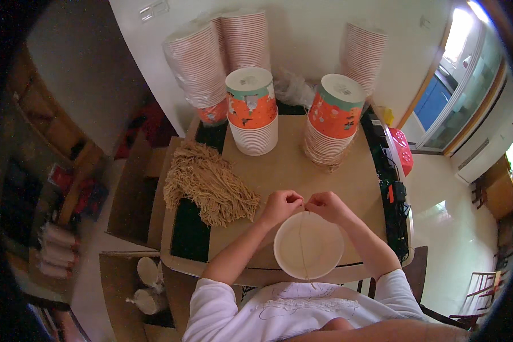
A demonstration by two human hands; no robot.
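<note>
Two bare hands at frame center, left and right, close together over the far rim of a white paper tub. Tub sits lower center, at the near table edge, mouth up toward me. Thin tan string runs down across the mouth, its loose end past the near rim. Both grips narrow: thumb and fingertips pinched on the string's far end; which strand each has, I can't tell.

Left of center, a heap of tan strings on the brown table board. Lower left, open carton on the floor with wrapped white tubs inside.

Farther up, two upside-down stacks of orange-and-green tubs: one upper center, one right of it with tan strings round its lower rims. Red stool right of the table. At the back wall, plastic-wrapped tub stacks, upper left-center and upper right.
</note>
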